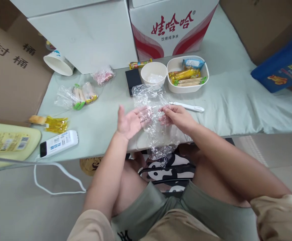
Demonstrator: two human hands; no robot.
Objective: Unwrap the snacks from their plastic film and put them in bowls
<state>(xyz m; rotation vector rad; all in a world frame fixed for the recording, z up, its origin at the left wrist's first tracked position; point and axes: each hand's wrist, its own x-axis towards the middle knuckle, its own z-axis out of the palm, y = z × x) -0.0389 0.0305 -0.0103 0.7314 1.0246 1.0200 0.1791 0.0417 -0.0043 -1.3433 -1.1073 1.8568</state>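
Note:
A crumpled sheet of clear plastic wrap point(154, 129) spreads over the front edge of the cloth-covered table and hangs down past it. My left hand point(130, 122) is open, palm up, thumb raised, with its fingertips against the wrap's left side. From the right, my right hand point(178, 116) pinches the wrap between thumb and fingers. Just behind the wrap stands a white paper bowl point(154, 74) with something clear and whitish inside. A white utility knife point(187, 106) lies beside my right hand. Left of the bowl is a dark phone point(133, 81).
A white tub point(187, 87) holds wrapped sausages and bundled sticks. Packaged snacks point(84, 95), a tipped paper cup point(59, 63), a white handheld device point(60, 143) with a cable and a yellow bottle point(12, 142) are at left. Cartons point(171, 30) line the back; a blue box point(281, 67) stands right.

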